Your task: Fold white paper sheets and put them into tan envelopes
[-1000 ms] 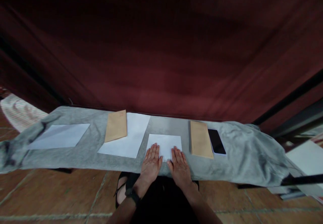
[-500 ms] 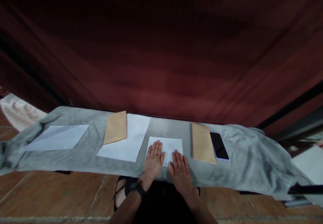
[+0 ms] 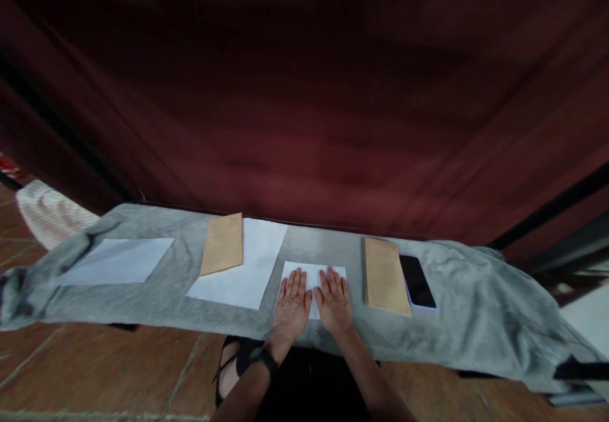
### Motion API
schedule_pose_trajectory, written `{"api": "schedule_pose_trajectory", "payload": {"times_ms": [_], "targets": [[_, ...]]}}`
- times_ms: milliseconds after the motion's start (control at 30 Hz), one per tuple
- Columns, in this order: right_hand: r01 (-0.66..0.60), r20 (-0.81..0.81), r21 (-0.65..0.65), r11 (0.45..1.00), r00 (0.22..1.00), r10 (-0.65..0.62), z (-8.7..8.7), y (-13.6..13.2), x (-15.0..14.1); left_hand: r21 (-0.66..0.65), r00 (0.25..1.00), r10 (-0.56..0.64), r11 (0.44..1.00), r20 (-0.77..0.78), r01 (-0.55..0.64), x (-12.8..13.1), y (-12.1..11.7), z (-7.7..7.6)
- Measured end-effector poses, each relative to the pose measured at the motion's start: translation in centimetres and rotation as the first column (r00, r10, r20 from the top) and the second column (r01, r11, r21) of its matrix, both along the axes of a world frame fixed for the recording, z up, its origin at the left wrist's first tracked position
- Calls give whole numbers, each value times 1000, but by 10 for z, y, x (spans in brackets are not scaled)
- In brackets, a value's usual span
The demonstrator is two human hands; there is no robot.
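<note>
A small white sheet of paper (image 3: 311,275), perhaps folded, lies on the grey cloth in front of me. Flat on its left half rests my left hand (image 3: 292,304), fingers stretched out and pointing away from me. My right hand (image 3: 333,300) lies flat on the right half, its fingers slightly spread. The thumbs are close together near the middle of the paper. Both palms cover much of the sheet, so its near edge is mostly hidden. Neither hand grips anything.
Left of my hands, a brown envelope (image 3: 222,244) overlaps a larger white sheet (image 3: 238,287); another white sheet (image 3: 118,261) lies farther left. To the right are brown envelopes (image 3: 386,276) beside a dark-screened phone (image 3: 417,281). Grey cloth (image 3: 476,301) covers the narrow surface; a dark red curtain (image 3: 304,124) hangs behind.
My right hand has slid forward and inward on the paper, closer to my left hand. My left hand stays flat on the sheet. The whole view has shifted slightly.
</note>
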State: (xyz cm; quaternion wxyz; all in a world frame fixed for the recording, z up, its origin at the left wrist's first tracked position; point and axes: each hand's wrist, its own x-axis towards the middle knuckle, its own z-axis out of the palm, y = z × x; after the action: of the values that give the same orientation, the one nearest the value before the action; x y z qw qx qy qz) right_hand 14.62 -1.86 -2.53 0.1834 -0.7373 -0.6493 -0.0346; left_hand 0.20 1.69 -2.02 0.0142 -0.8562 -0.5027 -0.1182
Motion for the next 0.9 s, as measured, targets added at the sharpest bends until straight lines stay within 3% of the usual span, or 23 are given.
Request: {"api": "schedule_pose_trajectory", "payload": {"times_ms": [133, 500, 900], "targets": [[50, 18, 0, 999, 999, -50, -5, -3, 5, 4, 999, 26, 1000, -25, -26, 1, -1, 2], [37, 82, 2, 999, 996, -37, -12, -18, 12, -10, 999, 41, 999, -27, -41, 4, -3, 7], [63, 75, 7, 998, 995, -64, -15, -38, 16, 20, 995, 95, 995, 31, -96, 2, -5, 1]]}}
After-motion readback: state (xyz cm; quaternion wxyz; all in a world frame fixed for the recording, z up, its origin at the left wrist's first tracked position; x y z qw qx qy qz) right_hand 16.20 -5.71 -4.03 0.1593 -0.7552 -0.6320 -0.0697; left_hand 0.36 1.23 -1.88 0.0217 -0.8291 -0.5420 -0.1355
